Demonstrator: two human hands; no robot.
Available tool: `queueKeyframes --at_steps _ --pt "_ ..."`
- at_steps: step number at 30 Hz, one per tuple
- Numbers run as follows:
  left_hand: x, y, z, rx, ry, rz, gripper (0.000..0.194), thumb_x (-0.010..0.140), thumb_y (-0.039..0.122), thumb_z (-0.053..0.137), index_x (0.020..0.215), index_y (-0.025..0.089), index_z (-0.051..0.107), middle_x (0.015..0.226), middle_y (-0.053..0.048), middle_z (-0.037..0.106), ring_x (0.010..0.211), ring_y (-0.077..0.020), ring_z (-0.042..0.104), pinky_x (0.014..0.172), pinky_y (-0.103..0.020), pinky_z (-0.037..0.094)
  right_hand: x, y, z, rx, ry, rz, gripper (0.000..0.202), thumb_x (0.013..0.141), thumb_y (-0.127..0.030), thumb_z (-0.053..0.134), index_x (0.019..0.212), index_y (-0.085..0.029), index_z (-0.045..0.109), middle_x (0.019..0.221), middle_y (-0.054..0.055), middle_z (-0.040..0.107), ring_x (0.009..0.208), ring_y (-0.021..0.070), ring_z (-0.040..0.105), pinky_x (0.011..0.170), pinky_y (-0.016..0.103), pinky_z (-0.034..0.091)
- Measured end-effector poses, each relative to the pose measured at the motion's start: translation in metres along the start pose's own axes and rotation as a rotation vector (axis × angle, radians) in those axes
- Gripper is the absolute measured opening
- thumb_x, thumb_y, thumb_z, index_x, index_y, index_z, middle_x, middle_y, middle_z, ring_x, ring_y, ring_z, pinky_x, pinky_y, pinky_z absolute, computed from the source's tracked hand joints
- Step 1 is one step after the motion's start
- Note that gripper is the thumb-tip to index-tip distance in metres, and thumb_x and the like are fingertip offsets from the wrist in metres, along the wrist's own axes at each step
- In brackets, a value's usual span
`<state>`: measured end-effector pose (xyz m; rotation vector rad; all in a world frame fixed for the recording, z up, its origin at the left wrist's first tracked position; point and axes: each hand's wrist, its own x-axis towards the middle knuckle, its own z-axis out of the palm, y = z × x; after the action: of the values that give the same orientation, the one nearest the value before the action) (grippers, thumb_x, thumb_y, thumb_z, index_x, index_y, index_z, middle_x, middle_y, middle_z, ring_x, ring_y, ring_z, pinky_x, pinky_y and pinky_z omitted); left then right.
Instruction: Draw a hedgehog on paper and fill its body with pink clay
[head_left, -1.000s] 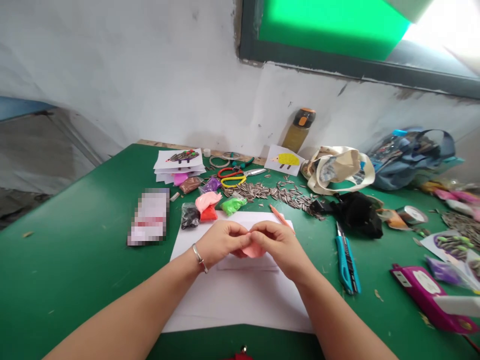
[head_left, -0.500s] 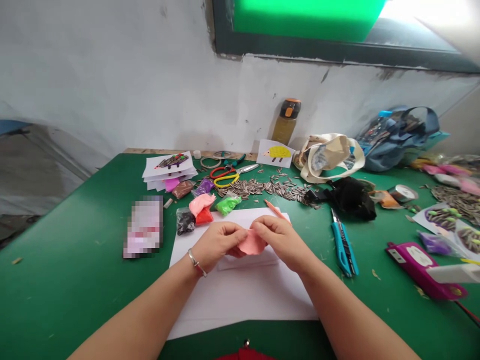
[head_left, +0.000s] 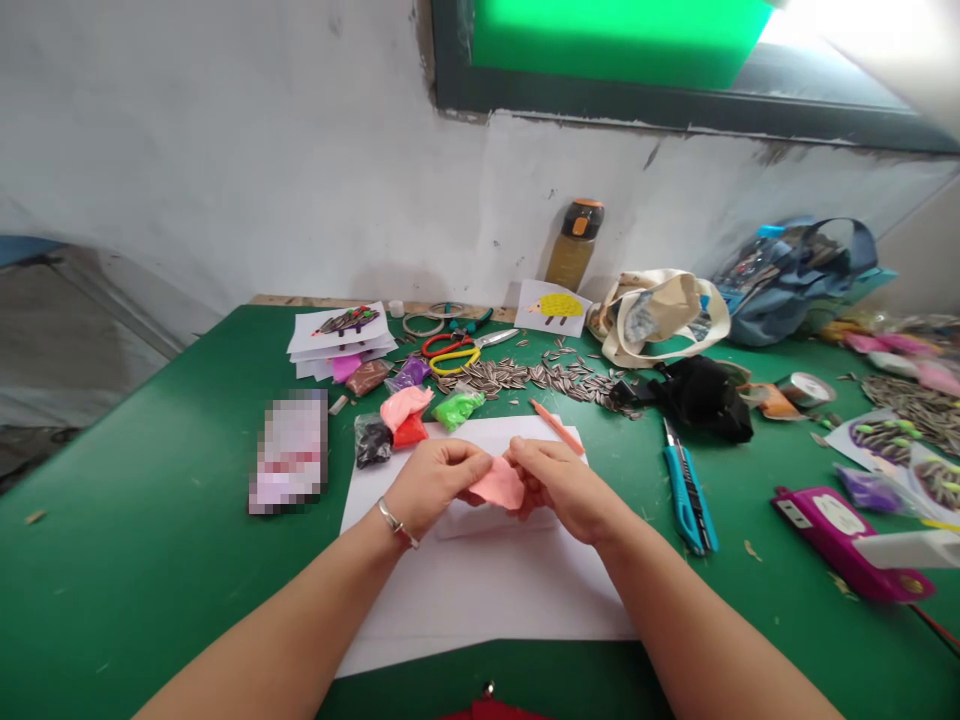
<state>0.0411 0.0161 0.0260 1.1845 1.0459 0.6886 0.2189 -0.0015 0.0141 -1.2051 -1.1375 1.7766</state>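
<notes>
A flattened piece of pink modelling clay is held up over white paper sheets on the table. My left hand pinches its left side between thumb and fingers. At its right edge, my right hand has thumb and fingertips closed on the clay, some of the fingers hidden behind it. Just beyond my hands lie bags of pink clay, red clay, black clay and green clay. An orange pen rests on the paper's far edge.
Red-and-yellow-handled scissors lie beside scattered sunflower seeds. A teal utility knife with its blade out is to the right, near a magenta device. At the back are a bottle and a cream bag.
My right fingers have shifted from the clay's upper edge to its right side, and the thumb has lifted back. The clay is tilted slightly differently; my left hand keeps its pinch.
</notes>
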Motion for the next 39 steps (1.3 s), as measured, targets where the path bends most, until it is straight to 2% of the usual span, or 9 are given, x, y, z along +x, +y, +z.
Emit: queueKeyframes --at_steps 6,9,13,16,21,24,28,31,39 --pt "0.001 -0.004 -0.001 -0.098 -0.044 -0.078 0.053 0.067 0.064 0.070 0.067 0.012 0.060 0.063 0.002 0.054 0.059 -0.0093 0.055 0.057 -0.023 0.052 -0.002 -0.003 0.001 -0.137 0.031 -0.088 0.036 0.076 -0.048 0.067 0.064 -0.017 0.056 0.053 -0.002 0.058 0.049 0.0100 0.053 0.050 0.024 0.043" --pt "0.001 -0.003 -0.001 -0.042 -0.077 -0.084 0.048 0.065 0.058 0.075 0.067 0.012 0.062 0.061 0.002 0.055 0.057 -0.0091 0.055 0.056 -0.023 0.053 -0.003 -0.005 0.000 -0.102 0.029 -0.086 0.037 0.076 -0.050 0.068 0.066 -0.017 0.058 0.056 -0.002 0.058 0.050 0.0095 0.054 0.050 0.024 0.044" --pt "-0.001 0.000 -0.001 0.000 -0.022 -0.055 0.042 0.064 0.051 0.078 0.066 0.012 0.063 0.060 0.001 0.056 0.055 -0.0100 0.056 0.055 -0.024 0.053 -0.004 -0.003 -0.004 0.043 -0.052 -0.004 0.040 0.076 -0.055 0.068 0.074 -0.016 0.058 0.063 -0.002 0.060 0.053 0.0109 0.060 0.052 0.024 0.048" --pt "-0.002 0.002 -0.002 -0.030 0.008 -0.023 0.041 0.064 0.050 0.079 0.066 0.013 0.063 0.063 0.001 0.057 0.058 -0.0109 0.058 0.056 -0.024 0.053 -0.005 -0.001 -0.005 0.039 -0.106 0.042 0.036 0.073 -0.048 0.074 0.080 -0.016 0.059 0.065 0.001 0.065 0.055 0.0117 0.062 0.053 0.023 0.047" --pt "-0.006 0.005 -0.001 -0.080 -0.077 -0.081 0.045 0.067 0.056 0.075 0.072 0.012 0.064 0.068 -0.001 0.061 0.063 -0.0118 0.060 0.061 -0.026 0.054 -0.008 -0.004 -0.007 -0.001 -0.053 -0.030 0.029 0.072 -0.037 0.077 0.073 -0.016 0.058 0.058 -0.001 0.062 0.051 0.0093 0.057 0.052 0.022 0.044" --pt "-0.007 0.005 0.001 -0.020 -0.120 -0.075 0.039 0.069 0.047 0.077 0.083 0.012 0.066 0.076 -0.003 0.066 0.069 -0.0133 0.063 0.067 -0.028 0.054 -0.009 -0.006 -0.009 -0.010 -0.042 -0.051 0.029 0.072 -0.038 0.077 0.075 -0.015 0.060 0.061 -0.002 0.062 0.053 0.0092 0.057 0.053 0.023 0.045" --pt "-0.005 0.003 0.001 -0.012 -0.069 -0.035 0.032 0.067 0.036 0.079 0.079 0.012 0.063 0.072 -0.002 0.065 0.068 -0.0134 0.063 0.067 -0.028 0.054 -0.008 -0.005 -0.009 0.013 -0.049 -0.020 0.035 0.072 -0.040 0.077 0.090 -0.016 0.061 0.069 0.000 0.066 0.058 0.0110 0.061 0.055 0.024 0.046" --pt "-0.003 0.003 0.000 -0.032 -0.020 -0.011 0.031 0.065 0.036 0.080 0.074 0.012 0.061 0.068 0.000 0.062 0.064 -0.0125 0.061 0.064 -0.027 0.053 -0.008 -0.005 -0.006 0.009 -0.071 -0.043 0.033 0.071 -0.035 0.078 0.091 -0.016 0.061 0.071 0.001 0.067 0.060 0.0110 0.061 0.058 0.024 0.046" --pt "-0.005 0.003 0.002 -0.029 -0.099 0.007 0.032 0.068 0.033 0.077 0.089 0.013 0.063 0.076 -0.003 0.067 0.069 -0.0136 0.062 0.064 -0.026 0.050 -0.009 -0.011 -0.004 -0.068 0.024 -0.108 0.021 0.072 -0.028 0.073 0.084 -0.016 0.061 0.063 -0.002 0.063 0.059 0.0110 0.058 0.060 0.025 0.044"
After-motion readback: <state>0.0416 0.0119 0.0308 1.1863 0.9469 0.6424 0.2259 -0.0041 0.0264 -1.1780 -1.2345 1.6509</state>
